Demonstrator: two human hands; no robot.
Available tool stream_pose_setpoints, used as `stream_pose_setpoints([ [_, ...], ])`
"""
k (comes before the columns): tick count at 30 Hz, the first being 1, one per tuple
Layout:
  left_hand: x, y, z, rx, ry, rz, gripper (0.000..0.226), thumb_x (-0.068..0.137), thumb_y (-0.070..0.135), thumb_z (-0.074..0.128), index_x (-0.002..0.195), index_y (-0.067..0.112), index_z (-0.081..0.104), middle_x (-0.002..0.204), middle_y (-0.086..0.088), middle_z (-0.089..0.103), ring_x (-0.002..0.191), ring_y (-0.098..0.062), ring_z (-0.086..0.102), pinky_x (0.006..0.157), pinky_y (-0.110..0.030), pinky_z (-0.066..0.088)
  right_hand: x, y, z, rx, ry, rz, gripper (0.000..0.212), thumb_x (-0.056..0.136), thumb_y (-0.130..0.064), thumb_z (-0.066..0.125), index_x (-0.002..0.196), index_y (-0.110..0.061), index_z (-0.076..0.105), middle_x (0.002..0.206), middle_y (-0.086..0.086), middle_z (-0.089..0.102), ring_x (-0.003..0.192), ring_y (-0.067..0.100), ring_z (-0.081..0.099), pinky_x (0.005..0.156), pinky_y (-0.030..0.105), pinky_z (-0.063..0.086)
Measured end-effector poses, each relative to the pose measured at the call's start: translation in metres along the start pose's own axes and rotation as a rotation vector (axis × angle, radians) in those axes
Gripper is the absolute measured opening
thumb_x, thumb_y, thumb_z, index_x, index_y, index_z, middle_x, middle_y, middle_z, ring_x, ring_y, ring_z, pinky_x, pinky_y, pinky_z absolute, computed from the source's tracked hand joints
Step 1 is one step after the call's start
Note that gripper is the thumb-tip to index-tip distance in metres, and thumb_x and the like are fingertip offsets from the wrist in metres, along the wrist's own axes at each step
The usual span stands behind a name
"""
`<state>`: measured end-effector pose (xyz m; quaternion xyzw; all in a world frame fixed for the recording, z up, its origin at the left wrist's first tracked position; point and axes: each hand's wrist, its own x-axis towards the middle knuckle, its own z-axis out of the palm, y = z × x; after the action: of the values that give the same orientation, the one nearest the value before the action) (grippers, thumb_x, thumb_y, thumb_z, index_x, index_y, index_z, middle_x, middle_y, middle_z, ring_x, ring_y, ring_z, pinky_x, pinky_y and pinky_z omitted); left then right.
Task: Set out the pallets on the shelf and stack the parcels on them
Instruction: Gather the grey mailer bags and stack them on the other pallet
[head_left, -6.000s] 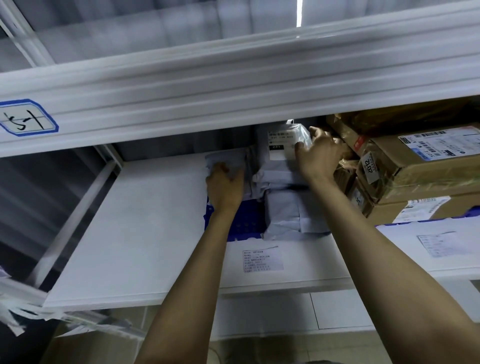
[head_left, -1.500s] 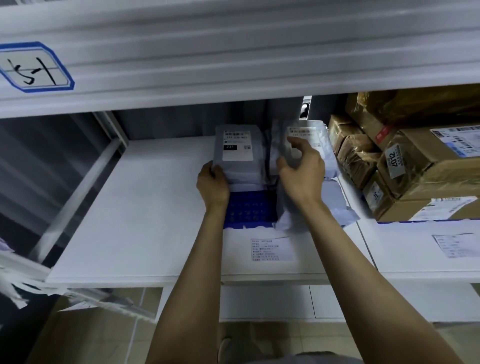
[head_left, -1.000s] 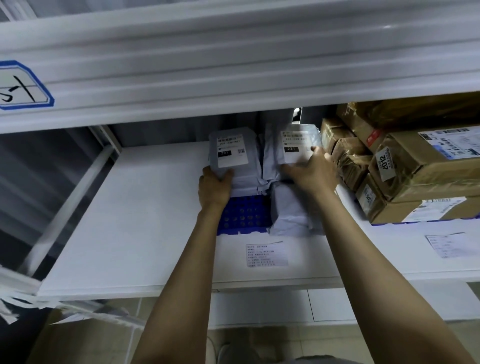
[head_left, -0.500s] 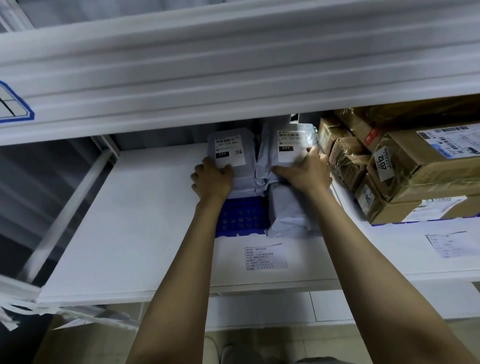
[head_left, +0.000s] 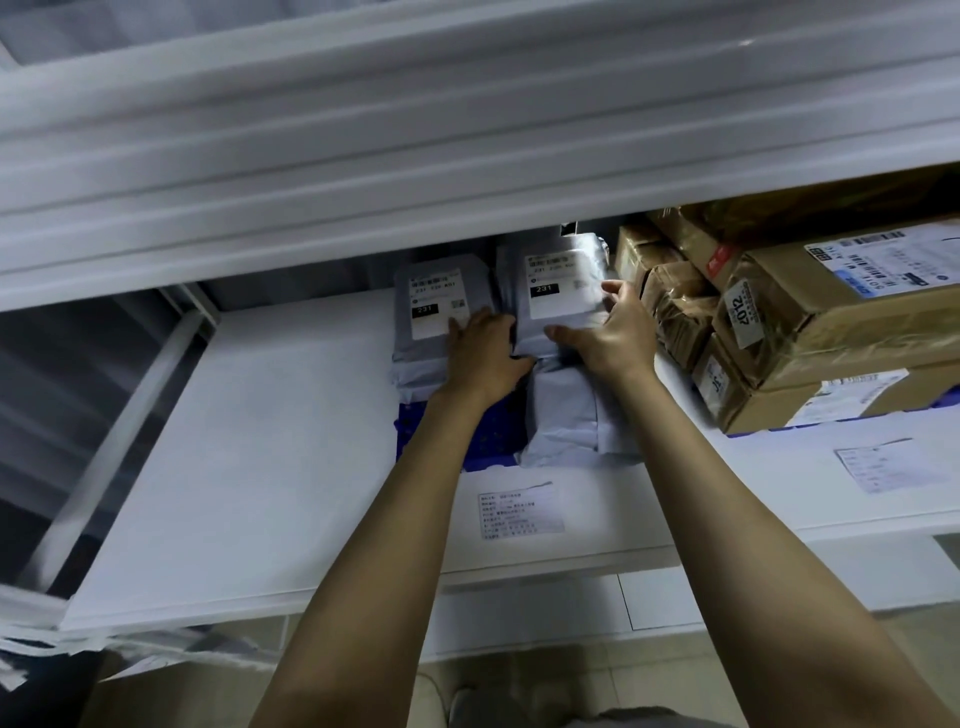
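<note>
A blue pallet lies on the white shelf, mostly covered by grey parcels in two stacks. My left hand lies with straight fingers on the right edge of the left stack's top parcel, in the gap between the stacks. My right hand holds the front right corner of the right stack's top parcel, thumb along its front edge and fingers up its right side. A longer grey parcel lies underneath, reaching the pallet's front edge.
Brown taped cardboard boxes are stacked on a second blue pallet at the right, close to my right hand. A thick white beam runs low overhead. Paper labels are stuck to the shelf's front. The shelf's left half is bare white.
My left hand slid right, from the left stack's front to the gap between the stacks. My right hand shifted onto the right top parcel's front corner. The camera tilted slightly.
</note>
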<state>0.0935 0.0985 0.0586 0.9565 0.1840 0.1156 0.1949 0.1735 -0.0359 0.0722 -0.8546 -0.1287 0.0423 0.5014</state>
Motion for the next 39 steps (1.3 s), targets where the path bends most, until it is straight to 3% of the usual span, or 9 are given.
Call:
stream_pose_setpoints([
  [5,0.000,-0.005,0.006,-0.088,0.080,-0.020,0.024,0.086,0.033,0.064,0.099,0.012,0.061,0.102,-0.006,0.062,0.102,-0.024,0.053,0.108,-0.049,0.027,-0.001,-0.003,-0.003,0.144,0.033,-0.047,0.064,0.070,-0.016,0.084,0.124,-0.010,0.051,0.121,0.007,0.062,0.104,0.019,0.060,0.095,0.037,0.051],
  [8,-0.005,-0.003,0.005,-0.181,0.112,-0.009,0.029,0.086,0.030,0.066,0.110,0.015,0.061,0.114,-0.006,0.064,0.108,-0.024,0.053,0.105,-0.046,0.033,0.001,-0.005,-0.005,0.262,0.087,-0.049,0.056,0.073,-0.013,0.078,0.123,-0.011,0.052,0.120,0.006,0.063,0.104,0.017,0.061,0.093,0.042,0.053],
  [12,-0.010,0.001,-0.001,-0.429,0.165,-0.034,0.050,0.082,0.021,0.072,0.128,0.015,0.055,0.120,-0.008,0.062,0.113,-0.024,0.055,0.098,-0.041,0.046,-0.002,-0.017,-0.007,0.327,0.162,-0.068,0.056,0.078,-0.009,0.075,0.127,-0.007,0.048,0.119,0.001,0.057,0.106,0.007,0.049,0.103,0.034,0.045],
  [17,-0.025,0.008,-0.020,-0.761,0.170,-0.099,0.049,0.086,0.008,0.066,0.132,0.013,0.048,0.114,0.010,0.057,0.101,-0.002,0.055,0.086,-0.008,0.044,-0.008,-0.020,-0.008,0.445,0.202,-0.055,0.047,0.076,-0.006,0.071,0.117,-0.015,0.050,0.110,-0.003,0.057,0.107,0.014,0.057,0.101,0.041,0.048],
  [20,-0.035,0.003,-0.030,-0.982,0.173,-0.226,0.024,0.093,0.016,0.058,0.115,0.007,0.056,0.105,0.000,0.063,0.095,-0.013,0.060,0.081,-0.023,0.050,-0.017,-0.018,-0.007,0.512,0.168,-0.037,0.040,0.073,-0.010,0.066,0.105,-0.027,0.049,0.111,0.002,0.062,0.104,0.017,0.062,0.095,0.045,0.051],
  [23,-0.045,-0.005,-0.039,-1.163,0.179,-0.398,0.033,0.097,0.025,0.052,0.118,0.001,0.059,0.108,-0.013,0.068,0.090,-0.020,0.066,0.064,-0.025,0.054,-0.032,-0.020,-0.004,0.544,0.063,-0.023,0.035,0.081,-0.006,0.061,0.106,-0.025,0.048,0.107,-0.003,0.062,0.101,0.016,0.062,0.090,0.041,0.055],
  [27,-0.073,-0.010,-0.046,-1.283,0.241,-0.478,0.027,0.095,0.022,0.055,0.119,0.009,0.059,0.106,-0.011,0.070,0.093,-0.024,0.068,0.066,-0.029,0.057,-0.050,-0.020,0.002,0.497,-0.048,-0.106,0.029,0.086,0.002,0.053,0.112,-0.011,0.056,0.102,-0.005,0.061,0.095,0.008,0.059,0.077,0.014,0.050],
  [32,-0.118,-0.016,-0.039,-1.459,0.420,-0.606,0.029,0.087,0.007,0.064,0.116,0.009,0.058,0.110,-0.010,0.069,0.096,-0.023,0.068,0.068,-0.031,0.059,-0.067,-0.015,0.010,0.399,-0.180,-0.225,0.025,0.086,0.003,0.055,0.105,-0.010,0.062,0.104,0.002,0.066,0.096,0.011,0.061,0.074,0.008,0.046],
  [39,-0.158,-0.013,-0.021,-1.647,0.712,-0.734,0.029,0.085,0.001,0.064,0.113,0.008,0.060,0.107,-0.010,0.069,0.086,-0.021,0.067,0.058,-0.026,0.057,-0.081,-0.014,0.013,0.339,-0.149,-0.283,0.022,0.083,0.003,0.062,0.097,-0.014,0.064,0.093,0.001,0.066,0.082,0.006,0.061,0.069,0.005,0.045],
])
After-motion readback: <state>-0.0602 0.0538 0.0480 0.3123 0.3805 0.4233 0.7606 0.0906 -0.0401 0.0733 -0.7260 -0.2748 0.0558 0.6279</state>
